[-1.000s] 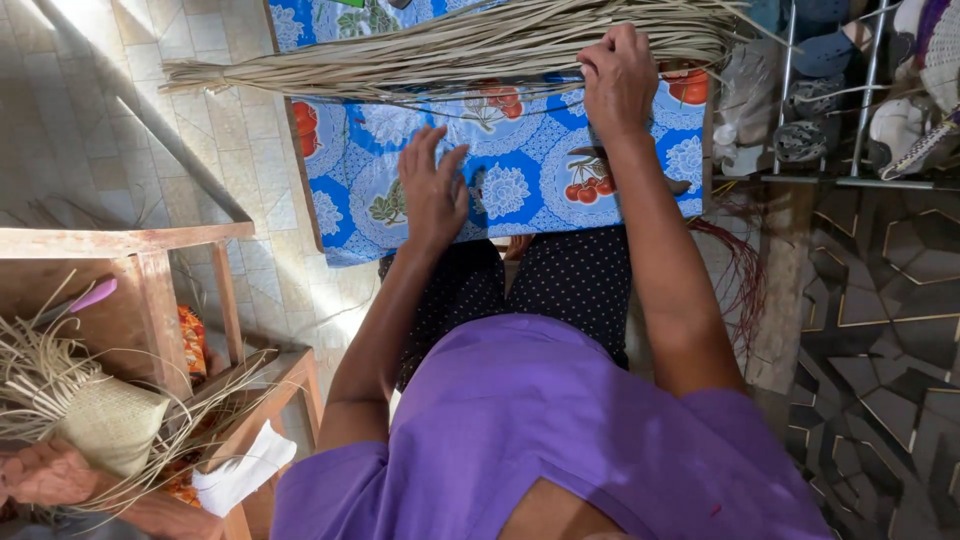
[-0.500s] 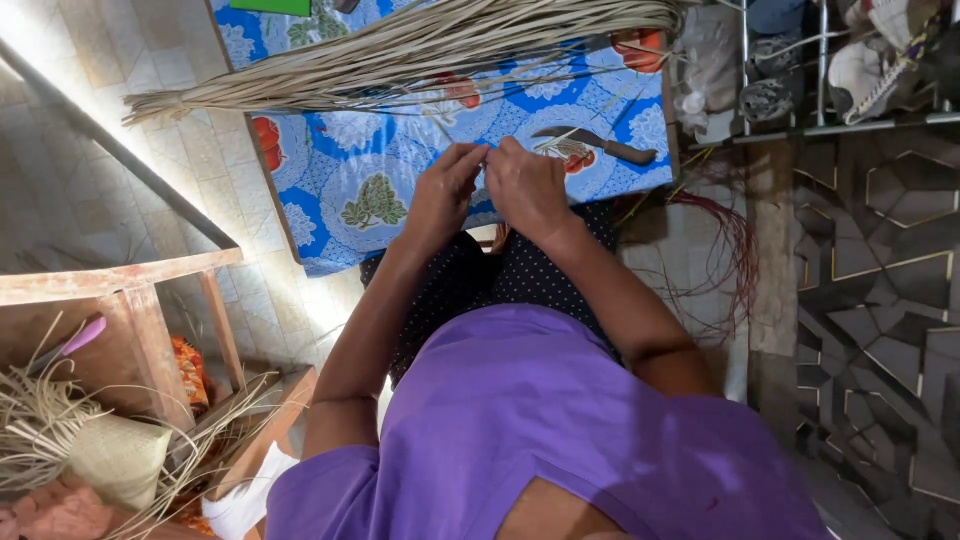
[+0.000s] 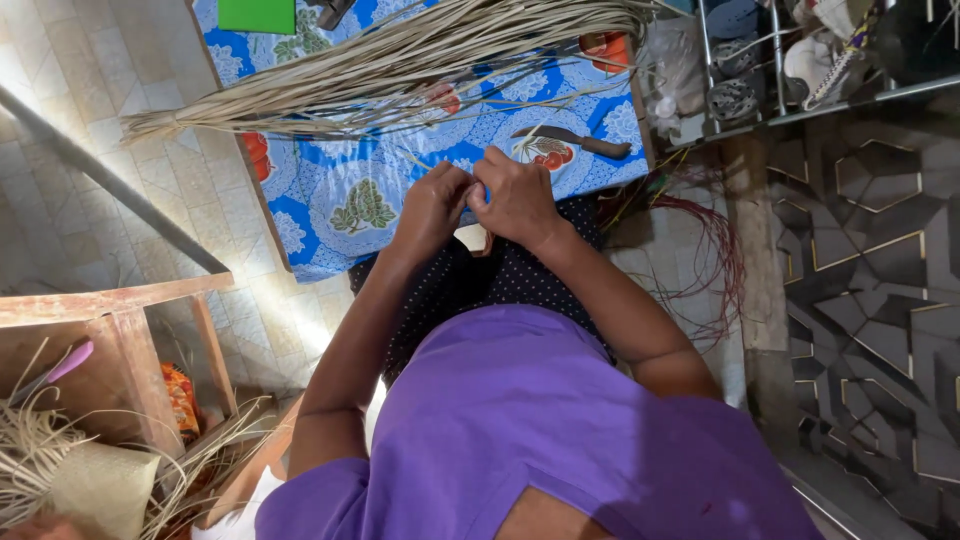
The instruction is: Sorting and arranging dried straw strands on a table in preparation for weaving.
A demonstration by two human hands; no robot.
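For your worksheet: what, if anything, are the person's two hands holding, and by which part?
Left hand and right hand meet at the table's near edge, pinching something small and pale; what it is, and which part is gripped, cannot be told.

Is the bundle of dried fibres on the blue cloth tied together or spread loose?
Cannot tell about a tie. The bundle of dried fibres lies gathered, narrowing to its left end, with loose strands straying onto the blue cloth.
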